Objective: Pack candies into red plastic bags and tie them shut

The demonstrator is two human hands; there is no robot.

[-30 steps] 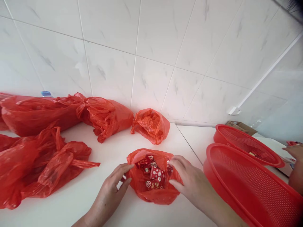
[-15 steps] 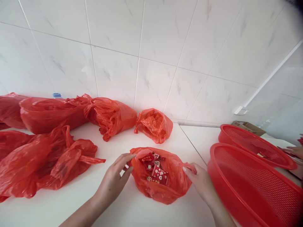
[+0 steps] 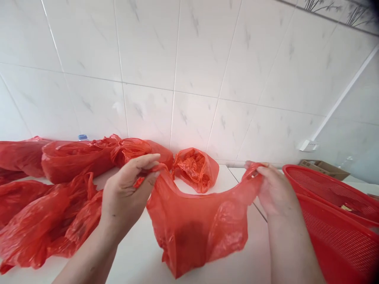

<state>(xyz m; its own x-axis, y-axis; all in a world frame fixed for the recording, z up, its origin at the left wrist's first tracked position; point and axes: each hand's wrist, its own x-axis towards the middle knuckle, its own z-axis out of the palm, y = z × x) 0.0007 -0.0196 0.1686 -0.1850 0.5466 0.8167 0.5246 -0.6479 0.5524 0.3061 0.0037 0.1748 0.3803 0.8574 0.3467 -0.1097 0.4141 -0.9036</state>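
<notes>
A thin red plastic bag [image 3: 197, 225] hangs stretched between my two hands above the white table. My left hand [image 3: 128, 189] pinches the bag's left handle between thumb and fingers. The right handle is gripped in my right hand [image 3: 274, 189]. A dark patch shows through the bag's lower middle; the small printed packets inside are otherwise hidden by the plastic. Just behind it, a smaller bundled red bag [image 3: 197, 169] rests on the table.
Several filled red bags [image 3: 77, 159] line the tiled wall, and crumpled red bags [image 3: 44, 221] lie at the left. Two red mesh baskets [image 3: 340, 232] stand at the right. Behind them are a cardboard box [image 3: 324, 169] and a white wall socket [image 3: 308, 145].
Both hands have risen, pulling the bag up by its handles, so its opening and packets no longer show. My view has tilted upward. The other person's hand at the right has left view.
</notes>
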